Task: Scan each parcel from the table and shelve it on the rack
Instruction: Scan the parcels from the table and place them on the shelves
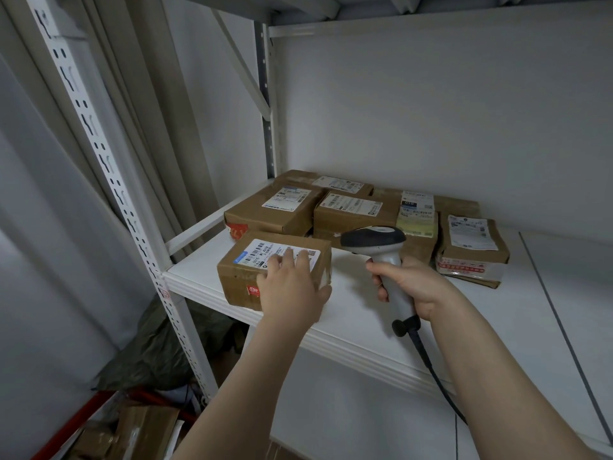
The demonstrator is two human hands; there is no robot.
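A small brown cardboard parcel (247,273) with a white shipping label stands near the front left corner of the white rack shelf (381,313). My left hand (292,287) lies over its near right corner, fingers on the label and thumb against the right side. My right hand (411,287) grips the handle of a grey and black barcode scanner (374,239), held just right of the parcel, its dark cable trailing down to the lower right.
Several labelled cardboard parcels (278,207) fill the back of the shelf, one more (471,250) to the right. A perforated white upright (109,174) stands at the left. Flattened cardboard and a dark bag lie on the floor (142,426) below.
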